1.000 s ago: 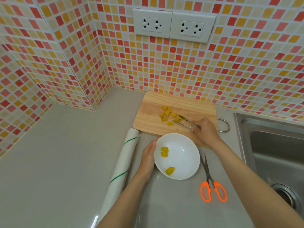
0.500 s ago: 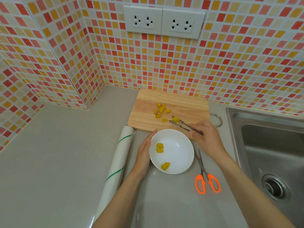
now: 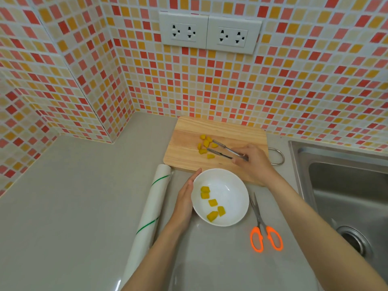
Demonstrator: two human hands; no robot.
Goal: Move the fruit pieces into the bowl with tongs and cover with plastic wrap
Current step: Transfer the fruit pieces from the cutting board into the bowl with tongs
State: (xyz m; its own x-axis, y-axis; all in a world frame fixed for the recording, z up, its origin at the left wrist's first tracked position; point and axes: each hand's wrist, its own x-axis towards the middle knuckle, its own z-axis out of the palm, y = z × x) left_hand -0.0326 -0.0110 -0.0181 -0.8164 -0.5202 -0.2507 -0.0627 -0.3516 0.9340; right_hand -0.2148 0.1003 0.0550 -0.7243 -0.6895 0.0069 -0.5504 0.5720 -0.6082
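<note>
Several yellow fruit pieces (image 3: 205,145) lie on a wooden cutting board (image 3: 186,143). My right hand (image 3: 254,160) holds metal tongs (image 3: 222,150), whose tips are spread apart around one yellow piece on the board. A white bowl (image 3: 231,190) sits just in front of the board with several yellow pieces (image 3: 212,204) inside. My left hand (image 3: 185,198) rests flat against the bowl's left rim. A roll of plastic wrap (image 3: 151,208) lies to the left of the bowl.
Orange-handled scissors (image 3: 265,234) lie to the right of the bowl. A steel sink (image 3: 346,185) fills the right side. The tiled wall with two sockets (image 3: 209,34) stands behind the board. Grey counter stretches to the left.
The tongs carried a piece from the board to the bowl and returned to the board with tips apart. The bowl holds more pieces than before. The left hand stayed at the bowl.
</note>
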